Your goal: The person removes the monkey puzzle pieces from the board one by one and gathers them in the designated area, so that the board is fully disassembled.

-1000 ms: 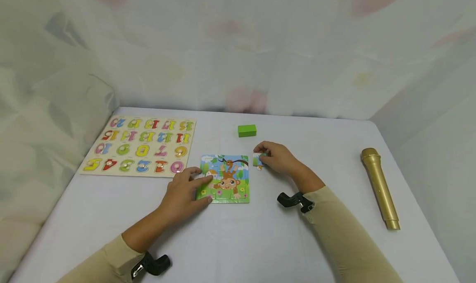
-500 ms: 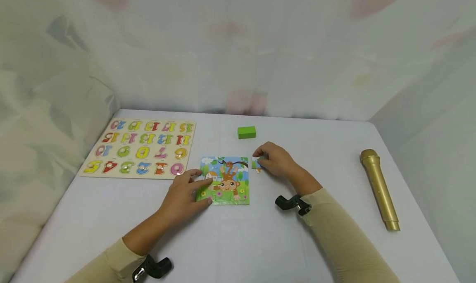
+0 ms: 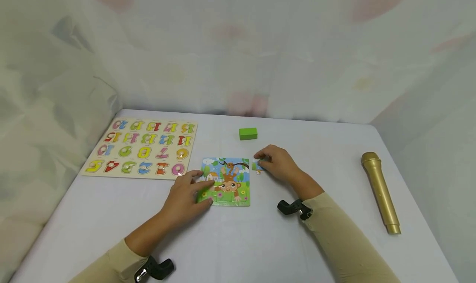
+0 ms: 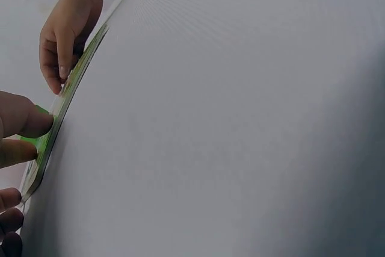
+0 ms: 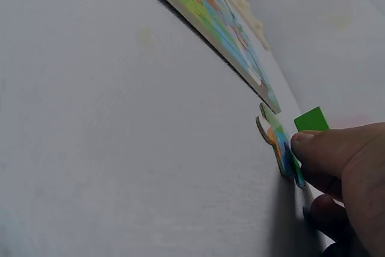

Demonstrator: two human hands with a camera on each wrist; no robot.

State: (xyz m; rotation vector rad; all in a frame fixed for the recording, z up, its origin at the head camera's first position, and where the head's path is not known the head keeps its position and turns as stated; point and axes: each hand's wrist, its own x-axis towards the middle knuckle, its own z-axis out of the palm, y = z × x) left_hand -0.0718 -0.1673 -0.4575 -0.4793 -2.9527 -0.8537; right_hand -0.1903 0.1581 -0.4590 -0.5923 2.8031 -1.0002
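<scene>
A square jigsaw puzzle (image 3: pixel 230 175) with a cartoon monkey lies flat at the middle of the white table. My left hand (image 3: pixel 184 195) rests at its left side, index finger and thumb extended onto the picture. In the left wrist view, the left fingers (image 4: pixel 27 118) touch the puzzle's edge. Just right of the puzzle, my right hand (image 3: pixel 279 163) pinches small jigsaw pieces (image 5: pixel 278 142) printed green, blue and orange. These pieces overlap in the right wrist view, and the fingers partly hide them. Whether they are lifted off the table I cannot tell.
A board of numbered knob pieces (image 3: pixel 139 148) lies at the left, its near right corner close to my left hand. Behind the puzzle sits a green block (image 3: pixel 248 134). A gold microphone-shaped object (image 3: pixel 381 193) lies along the right side.
My right fingers have moved slightly farther over the small pieces, covering more of them. The left hand stays on the puzzle's edge; the head view has shifted a little.
</scene>
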